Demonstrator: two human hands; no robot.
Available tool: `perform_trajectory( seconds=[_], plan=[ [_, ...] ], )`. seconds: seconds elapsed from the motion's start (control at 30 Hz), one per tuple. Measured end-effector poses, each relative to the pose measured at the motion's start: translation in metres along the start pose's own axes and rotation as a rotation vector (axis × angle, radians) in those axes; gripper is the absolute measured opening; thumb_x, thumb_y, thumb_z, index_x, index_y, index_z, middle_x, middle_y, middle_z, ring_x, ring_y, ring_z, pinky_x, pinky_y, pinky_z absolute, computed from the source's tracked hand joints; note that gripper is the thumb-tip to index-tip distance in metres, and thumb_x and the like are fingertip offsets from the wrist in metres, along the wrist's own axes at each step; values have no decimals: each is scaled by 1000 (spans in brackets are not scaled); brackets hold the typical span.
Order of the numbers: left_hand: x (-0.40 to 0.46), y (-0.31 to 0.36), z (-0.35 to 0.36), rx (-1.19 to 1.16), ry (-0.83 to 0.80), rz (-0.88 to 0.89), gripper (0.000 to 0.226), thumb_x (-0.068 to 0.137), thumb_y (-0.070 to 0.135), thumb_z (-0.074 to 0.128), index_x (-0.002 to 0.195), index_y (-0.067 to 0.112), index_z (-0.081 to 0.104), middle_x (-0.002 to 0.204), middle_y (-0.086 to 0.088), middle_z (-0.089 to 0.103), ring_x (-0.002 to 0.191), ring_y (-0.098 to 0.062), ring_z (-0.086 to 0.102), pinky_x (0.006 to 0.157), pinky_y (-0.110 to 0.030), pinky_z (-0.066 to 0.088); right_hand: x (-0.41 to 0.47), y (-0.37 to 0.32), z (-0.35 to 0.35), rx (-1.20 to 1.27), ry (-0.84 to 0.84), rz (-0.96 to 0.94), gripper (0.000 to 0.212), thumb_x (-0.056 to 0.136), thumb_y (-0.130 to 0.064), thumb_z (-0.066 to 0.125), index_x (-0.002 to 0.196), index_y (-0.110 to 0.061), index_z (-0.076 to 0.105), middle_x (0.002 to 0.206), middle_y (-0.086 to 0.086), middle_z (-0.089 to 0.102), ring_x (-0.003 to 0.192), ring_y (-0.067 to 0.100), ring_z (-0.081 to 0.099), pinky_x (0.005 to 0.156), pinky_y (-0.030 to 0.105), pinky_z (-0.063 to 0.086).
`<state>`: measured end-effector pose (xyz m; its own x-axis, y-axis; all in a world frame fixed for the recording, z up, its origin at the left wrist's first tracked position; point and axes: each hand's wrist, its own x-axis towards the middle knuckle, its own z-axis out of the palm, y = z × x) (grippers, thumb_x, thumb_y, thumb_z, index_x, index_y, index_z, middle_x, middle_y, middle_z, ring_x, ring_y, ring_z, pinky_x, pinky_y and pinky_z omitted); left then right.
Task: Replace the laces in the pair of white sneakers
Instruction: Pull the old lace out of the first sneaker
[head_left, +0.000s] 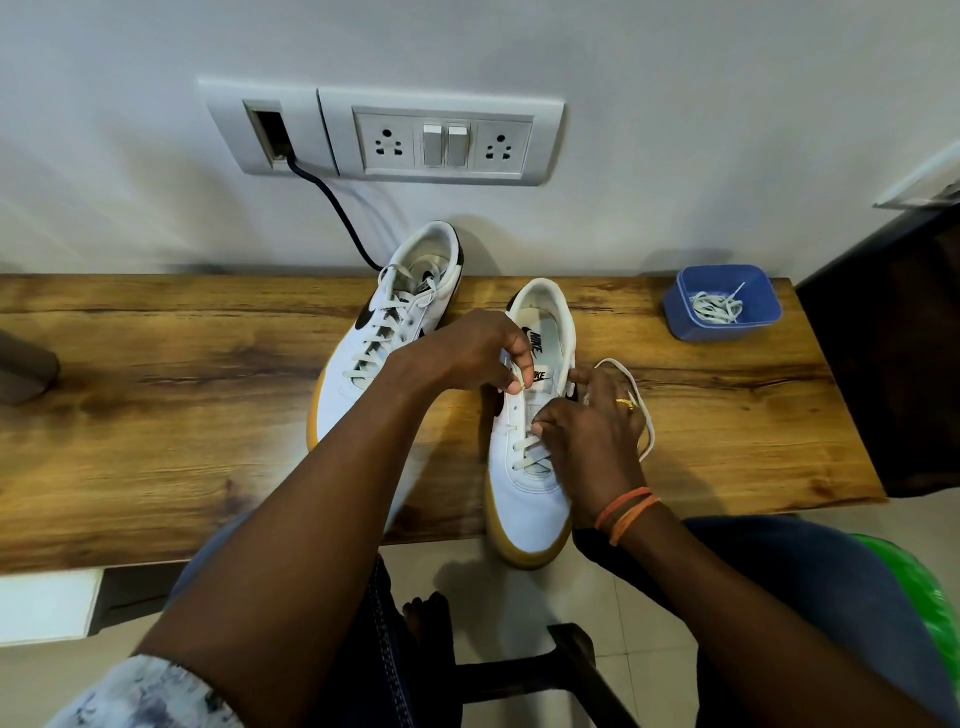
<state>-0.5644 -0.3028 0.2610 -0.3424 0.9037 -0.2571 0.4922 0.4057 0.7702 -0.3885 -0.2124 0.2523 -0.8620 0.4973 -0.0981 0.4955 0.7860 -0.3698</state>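
In the head view, I look down on a brown wooden table (156, 415) that crosses the middle of the frame. Two white leather sneakers with yellow-brown soles stand on it. The left sneaker (363, 343) is in the centre, a little tilted, and its white lace goes through all the eyelets. The right sneaker (524, 483) is just right of centre, with its toe over the near edge of the table; only its lower eyelets have lace.

My left hand (467, 353) reaches over from the lower left, and its thumb and first finger pinch a white flat lace (641, 415) at the upper left eyelets of the right sneaker. My right hand (587, 441), with a gold ring and orange thread bands at the wrist, lies on the right side of the same sneaker; its fingertips are closed on the lace near the middle eyelets. The free part of the lace makes a loop on the table, to the right of this hand.

At the right of the frame, on the table, a blue plastic square tub (675, 312) holds more white laces (717, 309). On the wall in the upper centre there is a white switch panel (519, 111), and a dark cable (337, 208) goes down from it behind the left sneaker.
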Motion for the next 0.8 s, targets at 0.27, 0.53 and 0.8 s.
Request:
perform_trajectory(
  seconds=[0.27, 0.53, 0.8],
  plan=[
    [-3, 2, -2, -9, -16, 22, 17, 77, 9, 80, 91, 18, 78, 107, 1, 72, 82, 5, 59, 83, -25, 48, -4, 14, -5, 206, 30, 79, 14, 90, -2, 62, 78, -10, 63, 110, 11, 51, 79, 9, 47, 67, 9, 30],
    [-4, 7, -1, -1, -30, 2, 17, 79, 8, 79, 92, 18, 77, 111, -4, 71, 73, 10, 58, 88, -34, 51, 12, 60, -47, 390, -15, 261, 14, 91, -8, 62, 81, -6, 71, 81, 6, 67, 81, 22, 61, 74, 28, 41],
    [-9, 45, 27, 435, -22, -173, 34, 85, 46, 70, 116, 31, 69, 157, -11, 27, 147, -46, -3, 114, -61, -9, 34, 124, -74, -116, -153, 426, 30, 86, -18, 68, 59, -26, 57, 98, 6, 70, 95, 29, 61, 86, 39, 51]
  ],
)
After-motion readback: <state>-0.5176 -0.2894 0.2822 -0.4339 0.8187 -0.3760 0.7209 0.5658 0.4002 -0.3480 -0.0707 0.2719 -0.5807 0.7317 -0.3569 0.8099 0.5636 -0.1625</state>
